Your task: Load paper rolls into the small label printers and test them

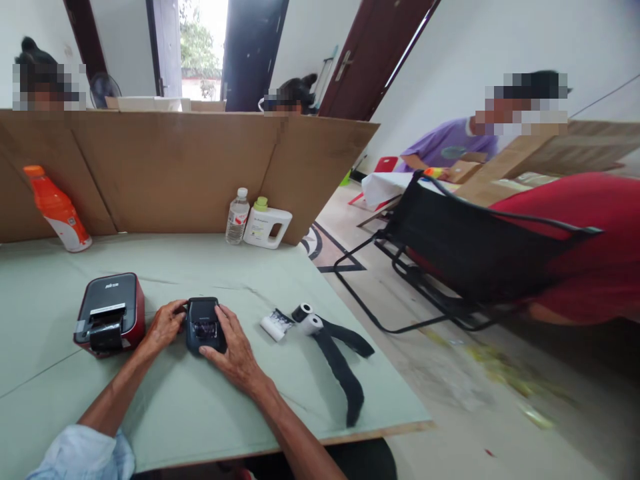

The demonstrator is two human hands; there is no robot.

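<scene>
Half-curled right grip (233, 347) clasps the dark device (203, 312) — likely light, stiff; take its sides — left grip (167, 325) curled alongside, hold unclear.

Workroom, shared and makeshift. Before you: pale green bench (190, 417), cardboard partition (190, 167) along its far side; dark handheld device (203, 310), red-and-black printer-like machine (111, 300), paper rolls (313, 325). To your right: person in purple (445, 143) at a white-covered bench (385, 190), cardboard box (465, 171), black folding chair (475, 247), person in red (595, 207). Floor (425, 407): smooth, yellowish scraps (505, 380). Surrounds: white walls (480, 40), dark door (253, 53), doorway (203, 73) opening on greenery (197, 43).
</scene>
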